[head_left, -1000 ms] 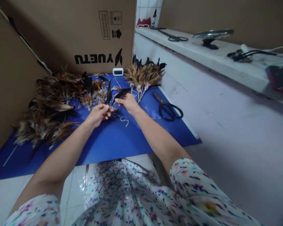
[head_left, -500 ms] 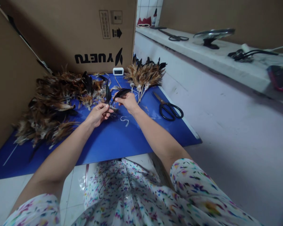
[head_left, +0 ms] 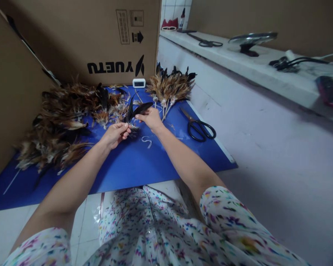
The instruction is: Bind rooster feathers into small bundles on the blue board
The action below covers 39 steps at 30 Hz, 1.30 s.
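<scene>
Feather (head_left: pixel 130 110) pinched by left hand (head_left: pixel 115 135) now closer to black plume (head_left: pixel 142 108) (right hand (head_left: pixel 151 119) pinching that).

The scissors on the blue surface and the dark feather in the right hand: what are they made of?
Scissors: blades probably metal, dull and greyish-brown; handles smooth, black, perhaps plastic or coated. Dark feather: likely natural, smooth with a tapering vane; synthetic can't be ruled out.

Upright black feather (head_left: pixel 130 110) and slanted black feather (head_left: pixel 143 107), both pinched, near side of white clock (head_left: pixel 139 83).
Upright one slim, pointed, tip up, slightly left of clock; slanted one broader, gently curved, tip reaching past clock's right edge; lower ends close, contact unclear.
</scene>
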Tool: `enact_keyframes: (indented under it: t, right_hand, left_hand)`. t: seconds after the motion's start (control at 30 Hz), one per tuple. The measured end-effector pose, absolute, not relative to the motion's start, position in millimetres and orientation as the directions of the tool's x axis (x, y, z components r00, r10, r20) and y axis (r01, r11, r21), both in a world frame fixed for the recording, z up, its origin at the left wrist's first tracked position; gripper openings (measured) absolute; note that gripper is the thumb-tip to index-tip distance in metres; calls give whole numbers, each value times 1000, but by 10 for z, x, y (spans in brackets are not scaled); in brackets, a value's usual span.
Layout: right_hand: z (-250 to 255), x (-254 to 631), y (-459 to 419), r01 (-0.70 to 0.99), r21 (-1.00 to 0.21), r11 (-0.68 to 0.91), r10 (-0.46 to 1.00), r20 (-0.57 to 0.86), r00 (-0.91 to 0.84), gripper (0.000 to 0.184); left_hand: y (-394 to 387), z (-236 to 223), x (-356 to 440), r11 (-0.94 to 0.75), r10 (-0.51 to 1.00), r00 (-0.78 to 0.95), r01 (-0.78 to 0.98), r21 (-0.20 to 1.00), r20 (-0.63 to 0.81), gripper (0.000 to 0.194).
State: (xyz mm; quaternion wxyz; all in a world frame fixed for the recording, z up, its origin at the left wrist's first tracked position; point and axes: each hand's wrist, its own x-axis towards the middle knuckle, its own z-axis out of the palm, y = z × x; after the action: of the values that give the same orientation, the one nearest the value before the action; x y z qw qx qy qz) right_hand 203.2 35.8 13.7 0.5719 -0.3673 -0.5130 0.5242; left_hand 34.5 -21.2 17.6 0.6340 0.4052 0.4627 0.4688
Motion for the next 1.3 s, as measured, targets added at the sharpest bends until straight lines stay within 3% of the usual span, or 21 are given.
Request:
enact_keyframes:
  t: [0.33,0.43,0.57,0.7,1.03,1.17,1.3]
  right_hand:
    - [82,2088,375,-64,-986,153,985,157,-65,20]
    - [45,2108,400,73,-980,183,982,180,-50,15]
    - [73,2108,330,398,-844,360,933,326,-153,8]
    - [168,2034,167,594,-645,481,876,333,-348,11]
    - [189,1840,-77,757,-251,604,797,188,-574,19]
    - [179,1811,-82,767,-232,599,800,136,-584,17]
    - [186,1817,-52,760,-341,552,827,107,-552,15]
  left_hand:
    - [-207,204,349,225,973,113,-251,942,-202,19]
    - [-206,210,342,213,975,112,-265,940,-190,16]
    - [-200,223,329,164,986,69,-303,939,-150,16]
    - [-180,230,307,107,994,15,-350,931,-109,17]
    - [-140,251,259,15,992,-109,-434,901,-69,23]
    - [-132,250,246,11,990,-122,-438,899,-71,23]
    - [-123,246,230,-2,987,-142,-441,898,-68,22]
